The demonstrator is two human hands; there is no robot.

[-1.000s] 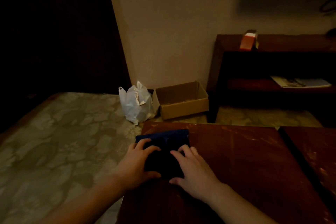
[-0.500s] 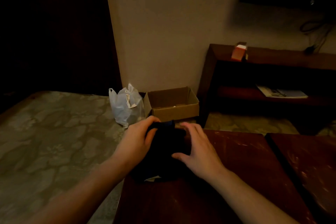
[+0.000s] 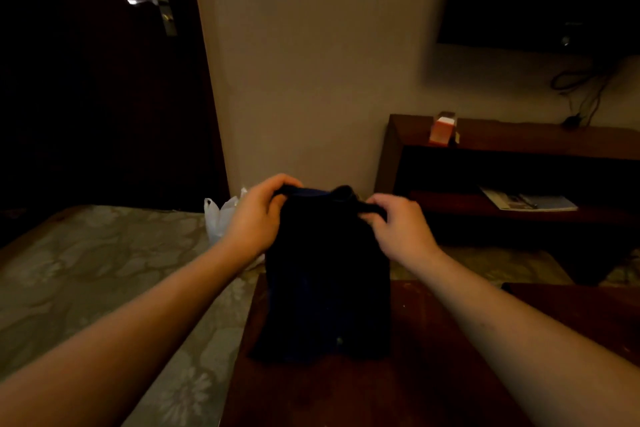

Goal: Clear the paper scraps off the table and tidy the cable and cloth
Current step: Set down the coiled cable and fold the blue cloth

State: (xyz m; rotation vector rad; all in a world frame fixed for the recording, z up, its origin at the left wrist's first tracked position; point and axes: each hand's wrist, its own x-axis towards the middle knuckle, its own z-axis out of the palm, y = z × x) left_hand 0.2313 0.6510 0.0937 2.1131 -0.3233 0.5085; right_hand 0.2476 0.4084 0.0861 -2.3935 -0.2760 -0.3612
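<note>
Cloth (image 3: 325, 281) is in hand at its top edge. We find the fingers (image 3: 284, 184) of the left hand (image 3: 254, 218) curled round the upper left corner. Those of the right hand (image 3: 401, 230) pinch a bunched, rolled stretch of the upper right edge. Both hands are raised, so the fabric hangs between them as a limp dark sheet. Its lower hem rests on the near-left part of the counter (image 3: 433, 374).

We judge the cloth step to be under way and not finished: the fabric is lifted, neither folded flat nor put away. We see no paper scraps and no cable on the visible counter. A pale speck near the hem is too small to identify.

The fabric looks soft, matte and navy to near black, and it sags between the two holds. The counter is reddish-brown wood with a dull sheen and faint scuffs.

To the left lies a bed (image 3: 86, 288) with a pale floral surface. Beyond it stands a crumpled white plastic bag (image 3: 218, 218). To the right a dark wooden shelf unit (image 3: 519, 139) carries a small orange box (image 3: 441, 128), with printed papers (image 3: 526, 201) on its lower shelf. Loose cords (image 3: 581, 87) hang on the wall above.
</note>
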